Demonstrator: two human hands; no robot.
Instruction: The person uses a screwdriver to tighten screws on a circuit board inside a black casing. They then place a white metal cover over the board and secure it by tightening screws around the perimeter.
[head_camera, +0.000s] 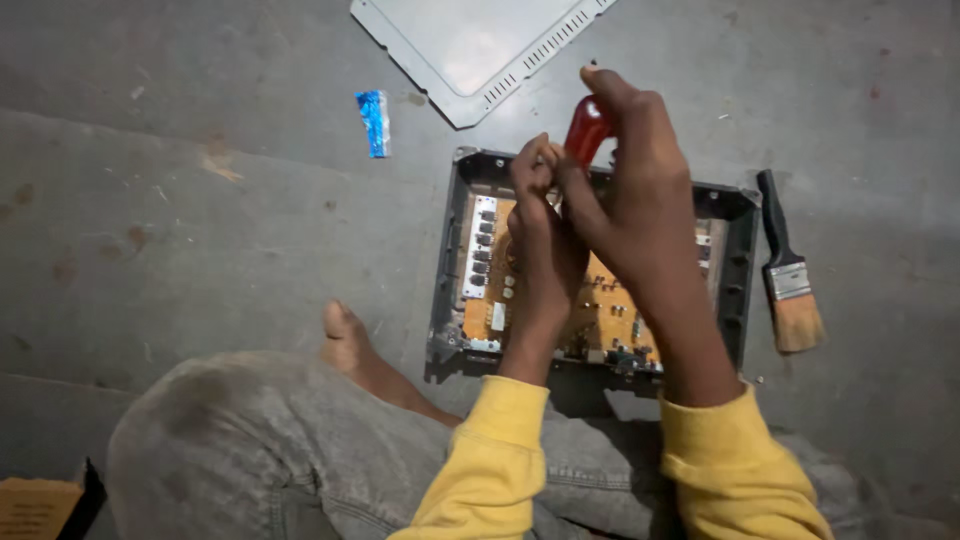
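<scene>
**Red-handled screwdriver held upright over the open chassis**

The right hand (640, 190) is wrapped around the red handle of a screwdriver (588, 128), thumb and fingers closed on it from the side and the forefinger curled over its top end. The left hand (540, 230) rises just beside it, fingertips pinched together against the lower part of the handle, where the shaft would begin; the shaft and tip are hidden behind both hands. The tool looks light, stiff and hard, its glossy plastic handle likely a little slippery, so a full wrap around the thick middle of the handle seems the sound hold. Directly beneath the hands lies an open electronics chassis (742, 262) on the grey floor (200, 230), its orange circuit board (610, 305) exposed and probably fragile. A paintbrush (790, 275) lies just right of the chassis, a detached metal cover (470, 45) lies beyond it, and a scrap of blue wrapper (373, 122) sits to the left
</scene>
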